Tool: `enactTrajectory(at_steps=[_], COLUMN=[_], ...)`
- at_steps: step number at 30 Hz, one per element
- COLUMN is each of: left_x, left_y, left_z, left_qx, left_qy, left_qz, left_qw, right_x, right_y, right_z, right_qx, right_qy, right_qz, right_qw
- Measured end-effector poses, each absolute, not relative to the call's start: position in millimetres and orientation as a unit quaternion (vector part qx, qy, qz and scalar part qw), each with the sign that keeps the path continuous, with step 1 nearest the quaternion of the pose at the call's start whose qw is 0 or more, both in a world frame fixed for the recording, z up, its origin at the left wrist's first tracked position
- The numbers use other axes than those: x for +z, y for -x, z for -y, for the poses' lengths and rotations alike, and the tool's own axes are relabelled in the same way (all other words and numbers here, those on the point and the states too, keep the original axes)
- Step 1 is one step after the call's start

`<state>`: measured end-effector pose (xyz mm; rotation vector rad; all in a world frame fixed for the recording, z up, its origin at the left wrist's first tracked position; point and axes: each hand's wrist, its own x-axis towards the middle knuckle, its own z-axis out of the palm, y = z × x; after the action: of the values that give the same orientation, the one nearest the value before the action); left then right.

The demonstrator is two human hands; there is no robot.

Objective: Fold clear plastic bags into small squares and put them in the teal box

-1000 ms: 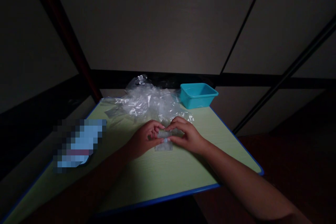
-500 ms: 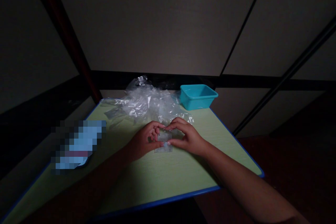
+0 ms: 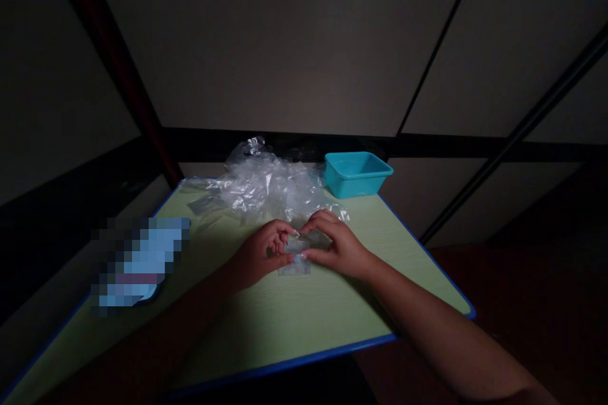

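Observation:
A small clear plastic bag (image 3: 294, 267) is between my two hands, above the near middle of the table. My left hand (image 3: 261, 256) has its thumb on the bag's left side, with the forefinger arched over the far edge and the other fingers curled. From the right, my right hand (image 3: 339, 247) meets it with thumb and bent fingers. Both thumb tips nearly touch at a pale bluish spot on the bag. Whether that spot is something inside the bag is too dim to tell.
Behind my hands a heap of crumpled clear plastic bags (image 3: 266, 186) spreads over the far part of the green table (image 3: 332, 313). A turquoise basket (image 3: 356, 183) stands at the far right corner. At the left edge lies a blurred-out light-blue object (image 3: 152, 256). A panelled wall (image 3: 285, 44) rises behind.
Very little differs. My forefinger tips have shifted slightly at the far edge of the small bag, and the whole view has slid a little. Both thumbs stay on the bag.

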<state>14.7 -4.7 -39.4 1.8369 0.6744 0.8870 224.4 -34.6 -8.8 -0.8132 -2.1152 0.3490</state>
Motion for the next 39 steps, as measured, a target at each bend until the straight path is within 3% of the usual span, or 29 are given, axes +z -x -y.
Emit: enactTrajectory(at_steps=[27, 39], left_x=[-28.3, -30.4], left_y=[-13.7, -11.8], left_z=[11.5, 10.1], left_qx=[0.347, 0.355], left_qy=[-0.845, -0.861], left_qz=[-0.218, -0.191], left_qw=[0.343, 0.31], right_x=[-14.9, -13.1], right_y=[-220.4, -219.9], right_z=[34.7, 37.1], right_qx=[0.48, 0.519], right_qy=[0.353, 0.325], right_qz=[0.696, 0.672], right_qw=[0.402, 0.417])
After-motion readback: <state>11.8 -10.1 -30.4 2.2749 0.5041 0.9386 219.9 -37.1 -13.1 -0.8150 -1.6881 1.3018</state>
